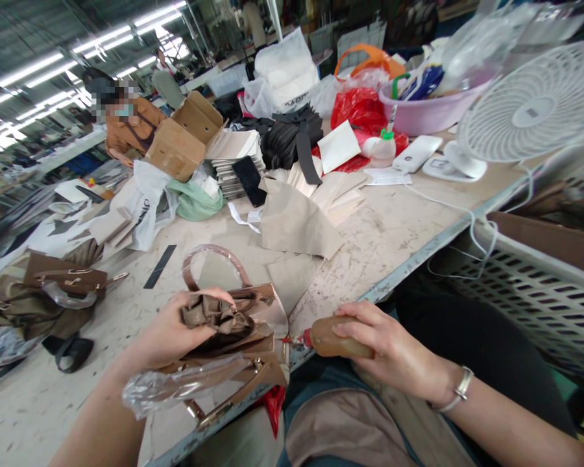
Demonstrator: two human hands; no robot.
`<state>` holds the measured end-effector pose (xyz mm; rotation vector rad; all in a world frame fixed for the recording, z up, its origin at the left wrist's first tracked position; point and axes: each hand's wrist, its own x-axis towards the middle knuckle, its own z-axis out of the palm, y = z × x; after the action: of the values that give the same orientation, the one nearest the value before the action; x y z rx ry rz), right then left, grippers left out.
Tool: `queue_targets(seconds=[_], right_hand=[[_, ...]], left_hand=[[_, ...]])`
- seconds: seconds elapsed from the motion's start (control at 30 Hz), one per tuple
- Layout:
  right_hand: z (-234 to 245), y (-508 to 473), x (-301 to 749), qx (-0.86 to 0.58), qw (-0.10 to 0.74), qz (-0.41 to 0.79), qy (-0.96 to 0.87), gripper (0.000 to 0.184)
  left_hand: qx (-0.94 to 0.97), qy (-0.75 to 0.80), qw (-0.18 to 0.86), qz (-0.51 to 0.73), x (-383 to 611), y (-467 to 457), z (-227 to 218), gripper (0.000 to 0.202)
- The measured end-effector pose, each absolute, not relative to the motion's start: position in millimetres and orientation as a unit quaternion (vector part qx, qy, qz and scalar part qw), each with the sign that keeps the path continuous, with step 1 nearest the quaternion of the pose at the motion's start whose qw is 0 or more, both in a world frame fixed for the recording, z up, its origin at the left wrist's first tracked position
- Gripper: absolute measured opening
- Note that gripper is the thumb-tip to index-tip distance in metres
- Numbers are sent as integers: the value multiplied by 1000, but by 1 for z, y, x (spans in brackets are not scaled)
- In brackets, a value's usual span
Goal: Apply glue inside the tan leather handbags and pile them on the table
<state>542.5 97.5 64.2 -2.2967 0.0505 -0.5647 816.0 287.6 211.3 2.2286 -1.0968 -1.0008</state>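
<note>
The workbench (pixel 384 240) is a scuffed, off-white top, pretty stained, with a chipped metal edge. It's loaded: beige cut pieces (pixel 296 220) fanned out in the middle, an open cardboard box (pixel 185 139) further back, and a lilac basin (pixel 428 107) and a white desk fan (pixel 535 107) at far right. A slatted white crate (pixel 540 285) sits off the right edge. The room is a big factory hall with strip lights (pixel 43 65) overhead, and another person (pixel 131 126) is seated at far left.

At the near edge, the left hand (pixel 175 334) has its fingers curled tight into the open top of a brown handbag (pixel 253 324), bunching up the crumpled stuffing. The right hand (pixel 394 353) is wrapped closed around a brownish squeeze bottle (pixel 338 340), with the red nozzle pointing at the bag.

The bag's lower half hangs past the table edge under clear plastic, so I can't make out its shape. A second bag (pixel 63 279) on the left is half buried. The fan is cut off by the frame.
</note>
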Motion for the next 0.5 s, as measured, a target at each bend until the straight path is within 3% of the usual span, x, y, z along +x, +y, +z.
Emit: queue_targets(seconds=[0.5], right_hand=[[64,96,541,-893,384,-232,36,31]], left_hand=[[810,-396,235,-364,819,287,209,34]])
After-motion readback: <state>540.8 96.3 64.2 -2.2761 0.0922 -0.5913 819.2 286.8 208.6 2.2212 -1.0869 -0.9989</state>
